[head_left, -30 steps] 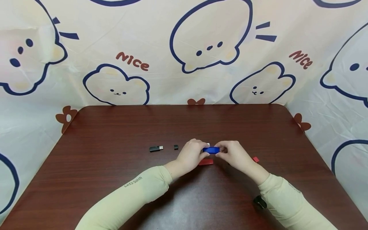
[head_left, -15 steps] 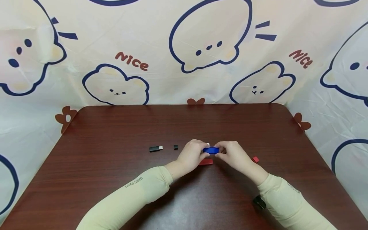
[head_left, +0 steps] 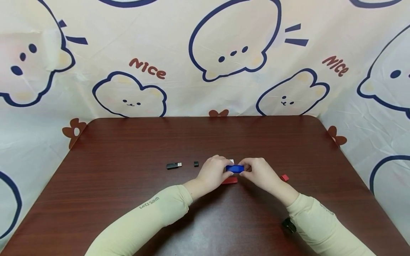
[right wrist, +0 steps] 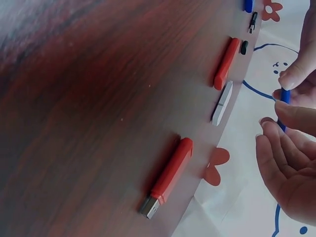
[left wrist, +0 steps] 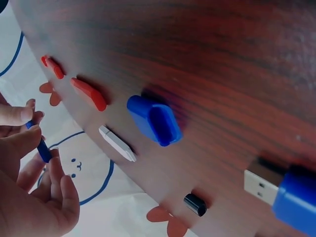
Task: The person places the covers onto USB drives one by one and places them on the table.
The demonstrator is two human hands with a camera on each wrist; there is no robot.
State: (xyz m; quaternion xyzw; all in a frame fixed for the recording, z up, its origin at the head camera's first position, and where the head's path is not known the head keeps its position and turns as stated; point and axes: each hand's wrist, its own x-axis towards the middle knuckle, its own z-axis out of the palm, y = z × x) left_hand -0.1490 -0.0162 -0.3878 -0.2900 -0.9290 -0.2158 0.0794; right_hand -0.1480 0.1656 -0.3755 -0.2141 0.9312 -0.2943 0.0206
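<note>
In the head view both hands meet over the middle of the table. My left hand [head_left: 211, 173] pinches the left end of a blue USB stick [head_left: 235, 169] between thumb and fingers. At its other end, the thumb and fingertips of my right hand [head_left: 260, 173] pinch it as well. The stick lies level between them, with its ends covered by the fingers and no metal plug showing. Right behind it a white USB stick [right wrist: 222, 103] rests on the table. A red cap-like piece [head_left: 229, 180] lies just in front, partly behind the left hand.
A red USB stick [right wrist: 173, 173] lies by the right wrist. Left of the hands are a black USB stick [head_left: 173, 165] and small black cap [head_left: 196, 164]. A blue cap [left wrist: 154, 121] and another blue USB stick [left wrist: 296, 200] appear in the left wrist view.
The held blue stick has dipped slightly towards me and shows a broader face. My right hand has shifted a little with it; the left hand is nearly still.
</note>
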